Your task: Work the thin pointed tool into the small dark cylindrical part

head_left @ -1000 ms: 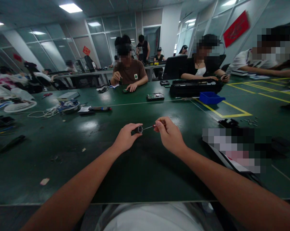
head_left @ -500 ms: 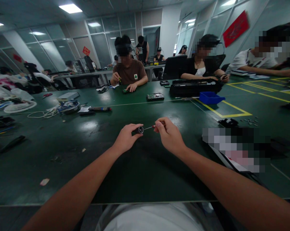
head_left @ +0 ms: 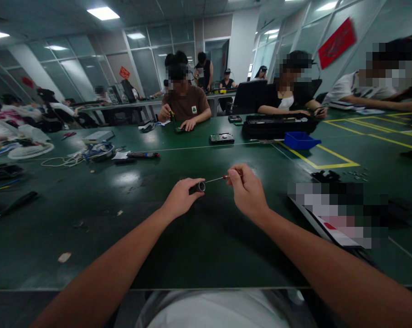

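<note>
A left hand (head_left: 182,197) grips a dark cylinder (head_left: 198,187) above the desk (head_left: 158,255), centered near its front edge, while a right hand (head_left: 246,189) clasps a thin screwdriver (head_left: 225,176), bare green surface separating both hands from the hard drive (head_left: 221,138) beyond.

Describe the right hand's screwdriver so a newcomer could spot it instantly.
Look over the near half of the green table, around its middle. There the right hand grips the screwdriver, its thin shaft pointing toward the dark cylinder in the left hand. Red on its handle sets it apart from the black-handled tool lying far left.
</note>
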`<state>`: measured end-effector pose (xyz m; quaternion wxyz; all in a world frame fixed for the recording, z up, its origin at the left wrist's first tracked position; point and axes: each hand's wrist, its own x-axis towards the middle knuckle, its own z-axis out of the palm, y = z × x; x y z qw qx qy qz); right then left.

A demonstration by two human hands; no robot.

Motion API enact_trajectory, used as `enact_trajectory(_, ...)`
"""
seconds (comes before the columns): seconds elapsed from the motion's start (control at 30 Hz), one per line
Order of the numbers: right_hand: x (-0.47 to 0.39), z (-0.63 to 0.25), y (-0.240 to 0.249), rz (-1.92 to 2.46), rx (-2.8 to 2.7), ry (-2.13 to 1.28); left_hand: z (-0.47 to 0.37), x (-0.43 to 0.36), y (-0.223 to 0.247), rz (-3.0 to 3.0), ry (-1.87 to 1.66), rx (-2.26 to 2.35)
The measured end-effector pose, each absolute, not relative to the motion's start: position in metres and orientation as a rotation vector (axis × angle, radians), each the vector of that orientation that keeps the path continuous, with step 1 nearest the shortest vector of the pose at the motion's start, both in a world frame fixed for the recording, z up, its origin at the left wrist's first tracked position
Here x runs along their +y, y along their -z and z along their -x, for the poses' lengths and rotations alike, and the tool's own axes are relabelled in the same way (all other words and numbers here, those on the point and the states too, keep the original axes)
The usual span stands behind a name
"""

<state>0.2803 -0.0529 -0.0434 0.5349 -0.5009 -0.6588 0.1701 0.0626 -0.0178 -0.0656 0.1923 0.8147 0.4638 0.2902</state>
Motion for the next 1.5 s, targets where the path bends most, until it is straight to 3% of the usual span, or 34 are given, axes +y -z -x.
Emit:
enact_trajectory(0.83,-0.051,-0.282,0.038,1.348,-1.644,-0.332,-0.061,-0.014,0.070,-2.210,-0.775,1.377)
enact_trajectory(1.2,-0.050,-0.281,0.039,1.324,-1.664,-0.337,-0.063,-0.015,0.062,-2.009,-0.969,1.452)
enact_trajectory(1.5,-0.050,-0.282,0.040,1.311,-1.678,-0.366,-0.058,-0.019,0.053,-2.259,-0.644,1.509)
